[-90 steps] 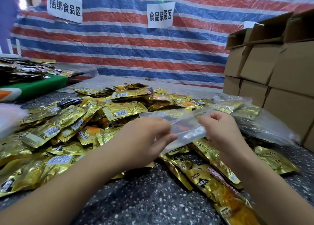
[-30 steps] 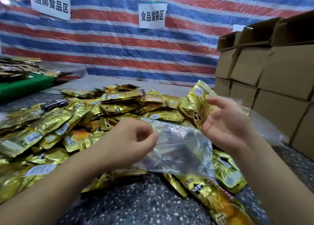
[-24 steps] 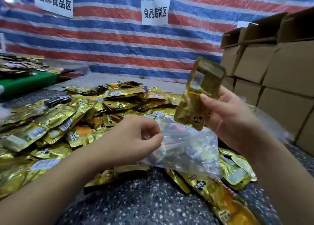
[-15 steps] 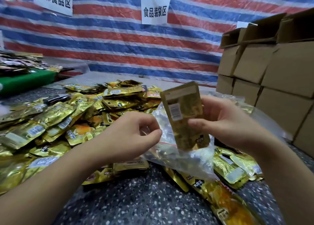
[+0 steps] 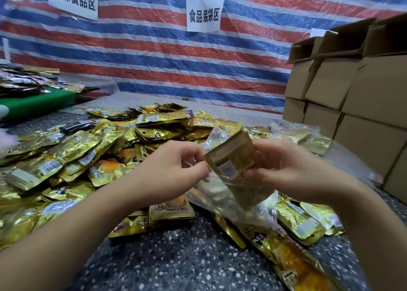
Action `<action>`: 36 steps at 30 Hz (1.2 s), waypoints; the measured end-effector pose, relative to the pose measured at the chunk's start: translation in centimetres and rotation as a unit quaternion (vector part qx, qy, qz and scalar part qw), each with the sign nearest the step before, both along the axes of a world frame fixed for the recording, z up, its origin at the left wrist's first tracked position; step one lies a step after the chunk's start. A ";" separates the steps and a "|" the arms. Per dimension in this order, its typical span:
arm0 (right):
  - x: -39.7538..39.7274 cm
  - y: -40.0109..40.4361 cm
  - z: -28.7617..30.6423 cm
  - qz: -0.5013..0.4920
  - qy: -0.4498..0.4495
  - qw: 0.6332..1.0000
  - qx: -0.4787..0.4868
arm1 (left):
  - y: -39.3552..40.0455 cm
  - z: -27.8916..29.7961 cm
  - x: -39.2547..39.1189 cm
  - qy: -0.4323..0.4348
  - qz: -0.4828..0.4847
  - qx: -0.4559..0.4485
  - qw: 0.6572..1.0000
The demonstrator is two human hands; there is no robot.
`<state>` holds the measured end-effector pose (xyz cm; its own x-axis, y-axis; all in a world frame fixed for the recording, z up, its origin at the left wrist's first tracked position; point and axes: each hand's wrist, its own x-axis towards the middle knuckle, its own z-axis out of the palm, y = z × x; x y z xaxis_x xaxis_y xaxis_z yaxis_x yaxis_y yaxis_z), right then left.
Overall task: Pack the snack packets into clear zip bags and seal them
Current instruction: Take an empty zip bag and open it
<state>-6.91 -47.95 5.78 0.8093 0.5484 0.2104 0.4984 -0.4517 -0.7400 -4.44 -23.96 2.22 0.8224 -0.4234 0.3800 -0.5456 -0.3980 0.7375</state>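
At frame centre, the right hand (image 5: pixel 293 169) is gripping a crinkly gold foil packet (image 5: pixel 233 161); the left hand (image 5: pixel 174 169) is pinching the clear zip bag (image 5: pixel 222 194) above the speckled tabletop (image 5: pixel 187 262).

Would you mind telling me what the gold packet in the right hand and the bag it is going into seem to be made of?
The gold packet looks like metallised foil laminate: shiny, crinkled, with a printed label. The zip bag looks like thin clear plastic film: see-through, wrinkled, with a red line at its mouth. Both are judged by look only.
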 end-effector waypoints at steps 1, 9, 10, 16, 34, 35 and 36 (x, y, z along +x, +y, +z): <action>-0.1 0.0 0.1 0.005 0.004 1.000 0.003 | 0.0 0.0 0.0 0.008 -0.009 -0.011 1.000; 0.2 -0.5 0.3 -0.051 -0.014 0.997 0.054 | 0.3 0.4 0.2 0.114 -0.051 -0.126 0.984; 0.2 -0.5 0.3 -0.054 -0.014 0.998 0.042 | 0.2 0.3 0.2 0.119 -0.042 -0.112 0.986; -0.3 -0.1 0.1 -0.091 0.004 0.994 -0.066 | -0.2 0.0 0.2 0.109 -0.026 -0.100 0.989; -1.0 2.1 -0.3 -0.110 -0.067 0.986 -0.109 | -0.6 0.2 -0.3 0.122 -0.025 -0.234 0.964; -1.0 2.1 -0.3 -0.122 -0.081 0.986 -0.081 | -0.5 0.2 -0.3 0.121 -0.023 -0.245 0.962; -0.9 2.1 -0.3 -0.129 -0.102 0.984 -0.062 | -0.5 0.2 -0.2 0.123 -0.026 -0.251 0.960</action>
<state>-7.80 -45.88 5.52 0.8728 0.3623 0.3271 0.4879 -0.6635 -0.5672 -4.63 -24.45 2.45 0.8957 -0.2807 0.3449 -0.3408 0.0652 0.9379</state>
